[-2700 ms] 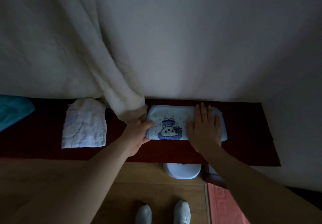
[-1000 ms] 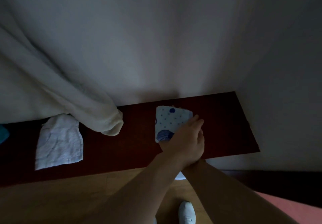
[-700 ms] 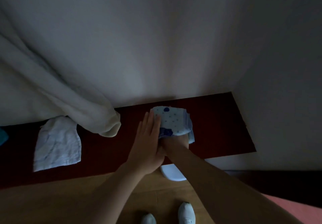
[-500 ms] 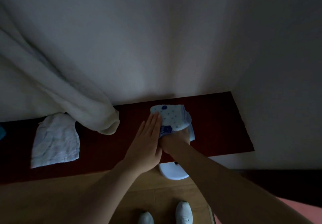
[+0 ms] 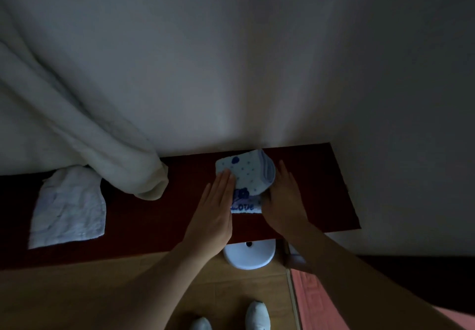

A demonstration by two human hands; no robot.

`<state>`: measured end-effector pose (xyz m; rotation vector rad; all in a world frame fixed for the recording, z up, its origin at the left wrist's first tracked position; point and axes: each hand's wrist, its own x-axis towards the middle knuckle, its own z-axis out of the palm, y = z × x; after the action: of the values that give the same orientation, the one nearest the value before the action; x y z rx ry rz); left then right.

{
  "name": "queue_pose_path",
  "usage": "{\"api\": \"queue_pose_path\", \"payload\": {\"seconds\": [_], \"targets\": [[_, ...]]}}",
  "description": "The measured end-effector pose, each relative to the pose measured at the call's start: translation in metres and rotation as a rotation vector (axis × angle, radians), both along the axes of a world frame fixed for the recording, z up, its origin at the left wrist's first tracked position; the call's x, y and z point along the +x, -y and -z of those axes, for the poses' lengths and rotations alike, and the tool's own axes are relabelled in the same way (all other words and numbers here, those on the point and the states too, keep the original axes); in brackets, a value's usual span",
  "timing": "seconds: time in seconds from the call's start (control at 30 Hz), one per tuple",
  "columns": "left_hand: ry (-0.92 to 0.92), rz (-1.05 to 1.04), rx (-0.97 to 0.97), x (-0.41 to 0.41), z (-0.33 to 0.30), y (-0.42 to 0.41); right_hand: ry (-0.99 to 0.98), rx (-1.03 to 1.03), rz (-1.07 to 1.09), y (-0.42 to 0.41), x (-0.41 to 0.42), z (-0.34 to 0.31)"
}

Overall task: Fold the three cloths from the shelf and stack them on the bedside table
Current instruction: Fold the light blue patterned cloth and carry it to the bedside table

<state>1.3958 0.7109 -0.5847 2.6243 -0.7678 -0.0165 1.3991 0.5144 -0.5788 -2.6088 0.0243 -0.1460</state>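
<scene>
Straight fingers (image 5: 226,178) of left hand (image 5: 214,211) pressed flat on folded pale-blue dotted cloth (image 5: 246,175). Right hand (image 5: 282,198) flat against cloth's right side, thumb hidden beneath fold. Cloth on dark red shelf (image 5: 167,216), lettering partly covered. Crumpled white cloth (image 5: 69,209) far left, near hanging white towel (image 5: 84,134). Dim light, details murky.

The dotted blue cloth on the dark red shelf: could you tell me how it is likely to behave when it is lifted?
The dotted blue cloth is probably floppy: its upper fold bulges rather than lying flat. It may spring open once the left hand and right hand let go, so lifting it from both sides seems wise. It looks light.
</scene>
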Motion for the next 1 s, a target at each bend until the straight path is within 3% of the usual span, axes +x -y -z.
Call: {"api": "queue_pose_path", "payload": {"seconds": [0.1,0.17,0.27,0.43,0.57,0.77,1.0], "targets": [[0.010,0.007,0.012,-0.003,0.000,-0.001,-0.058,0.656,0.187,0.008,-0.002,-0.018],[0.015,0.015,0.030,-0.004,-0.001,-0.002,-0.265,1.010,0.415,0.005,0.003,-0.032],[0.020,0.019,0.065,-0.003,-0.003,-0.002,-0.523,1.218,0.560,0.010,0.014,-0.053],[0.032,0.043,0.108,-0.002,-0.003,-0.004,-0.713,0.755,0.393,0.029,0.042,-0.071],[0.042,0.051,0.125,-0.003,-0.005,-0.005,-0.754,0.597,0.275,0.031,0.057,-0.084],[0.049,0.066,0.121,-0.006,-0.004,-0.004,-0.667,0.580,0.246,0.035,0.047,-0.082],[0.077,0.123,0.204,-0.007,0.002,-0.006,-0.765,0.635,0.354,0.044,0.028,-0.054]]}}
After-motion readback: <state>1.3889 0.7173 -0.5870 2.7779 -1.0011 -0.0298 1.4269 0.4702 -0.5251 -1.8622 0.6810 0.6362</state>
